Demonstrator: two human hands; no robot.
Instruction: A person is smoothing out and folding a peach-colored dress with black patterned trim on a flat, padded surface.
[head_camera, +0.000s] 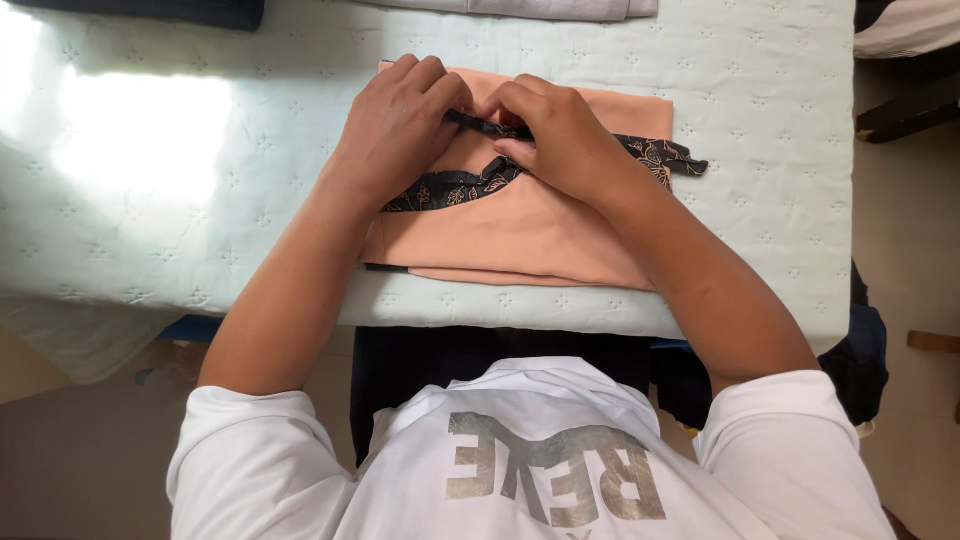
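Observation:
A folded peach-coloured garment (520, 225) lies on a pale green quilted table cover (200, 180). A dark patterned fabric band (450, 187) runs across the garment, and its end (675, 157) sticks out on the right. My left hand (395, 125) rests on the garment's upper middle, fingers curled and pinching the band. My right hand (565, 135) sits beside it, fingers closed on the same band. The two hands nearly touch at the fingertips, and the band's middle is hidden under them.
Folded grey cloth (540, 8) lies at the table's far edge, and dark cloth (170, 12) sits at the far left. White cloth (910, 25) shows at the top right. Dark wooden furniture (910, 110) stands right of the table. Sunlight falls on the left part.

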